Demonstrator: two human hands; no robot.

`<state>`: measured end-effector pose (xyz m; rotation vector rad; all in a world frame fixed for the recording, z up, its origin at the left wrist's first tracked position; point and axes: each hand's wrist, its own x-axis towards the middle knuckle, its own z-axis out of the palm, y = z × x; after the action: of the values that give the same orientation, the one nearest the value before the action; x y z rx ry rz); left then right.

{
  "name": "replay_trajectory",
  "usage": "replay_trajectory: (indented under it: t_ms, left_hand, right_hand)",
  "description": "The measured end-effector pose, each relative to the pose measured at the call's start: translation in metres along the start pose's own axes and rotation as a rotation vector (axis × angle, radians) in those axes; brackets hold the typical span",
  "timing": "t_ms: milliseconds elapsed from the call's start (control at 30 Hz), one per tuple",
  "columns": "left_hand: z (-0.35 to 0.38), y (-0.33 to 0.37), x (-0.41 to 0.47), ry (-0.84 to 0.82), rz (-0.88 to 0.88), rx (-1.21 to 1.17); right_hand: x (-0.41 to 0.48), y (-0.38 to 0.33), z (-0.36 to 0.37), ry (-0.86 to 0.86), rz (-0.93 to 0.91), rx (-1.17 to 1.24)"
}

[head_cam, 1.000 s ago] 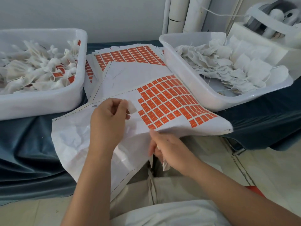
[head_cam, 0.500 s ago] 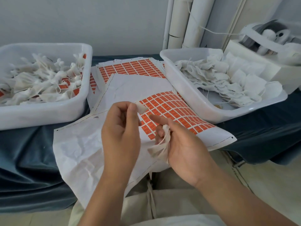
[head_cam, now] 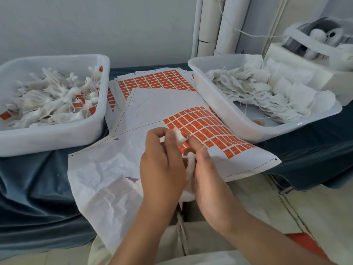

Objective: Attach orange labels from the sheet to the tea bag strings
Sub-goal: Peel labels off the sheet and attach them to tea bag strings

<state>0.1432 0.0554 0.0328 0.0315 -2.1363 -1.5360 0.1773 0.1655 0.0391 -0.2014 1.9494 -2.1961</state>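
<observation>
Head view. Both hands meet just above the label sheet [head_cam: 200,127], at the near corner of its block of unused orange labels. The left hand [head_cam: 162,169] pinches a small label [head_cam: 178,135] between thumb and fingertips, pale side up and curled over on itself. The right hand [head_cam: 208,169] has its lower fingers curled round a white tea bag [head_cam: 190,165], and its forefinger reaches out to the label. The string is too fine to make out between the fingers.

The step looks like closing the label round the string. To do it well, lay the string along the fold and keep it taut with the right hand. Then press the two halves together evenly, so that the edges match and no glue stays bare. Sticky faces meeting crooked are the likely fault.

The sheet lies on a worktop [head_cam: 28,188] draped in dark blue cloth, and its crumpled near part hangs off toward the person's lap. Left of the sheet stands a white tub [head_cam: 57,142] of bags that already carry orange tags. Right of the sheet, a second tub [head_cam: 229,115] holds untagged bags. Behind the sheet lies a stack of full label sheets [head_cam: 158,81]. Beyond that are a pale wall and white pipes [head_cam: 210,25].
</observation>
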Motion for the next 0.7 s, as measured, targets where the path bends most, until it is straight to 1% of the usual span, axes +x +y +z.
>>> replay_trajectory:
  t_ms: [67,133,233,333,433,533,633,700]
  left_hand:
    - [-0.010,-0.002,0.010,-0.045,-0.041,-0.098]
    - [-0.021,-0.005,0.020,-0.113,-0.030,-0.095]
    - [-0.032,-0.011,0.030,-0.254,0.023,0.004]
    - [-0.038,-0.014,0.033,-0.360,0.115,0.124]
    - [-0.043,-0.017,0.035,-0.418,0.178,0.134]
    - [-0.041,-0.014,0.032,-0.479,0.174,-0.003]
    - [-0.033,-0.008,0.025,-0.456,0.129,-0.108]
    - [-0.029,-0.006,0.025,-0.380,0.039,-0.172]
  right_hand:
    - [0.005,0.011,0.001,0.060,-0.046,-0.136]
    - [0.004,0.012,0.002,0.105,-0.045,-0.258]
    - [0.005,0.007,-0.006,0.013,-0.002,-0.417]
    - [0.006,0.002,-0.015,-0.103,-0.035,-0.583]
    - [0.007,0.001,-0.019,-0.218,-0.007,-0.614]
    - [0.006,0.000,-0.015,-0.282,0.011,-0.571]
    - [0.004,0.004,-0.006,-0.236,0.004,-0.451]
    - [0.003,0.004,-0.004,-0.204,-0.036,-0.414]
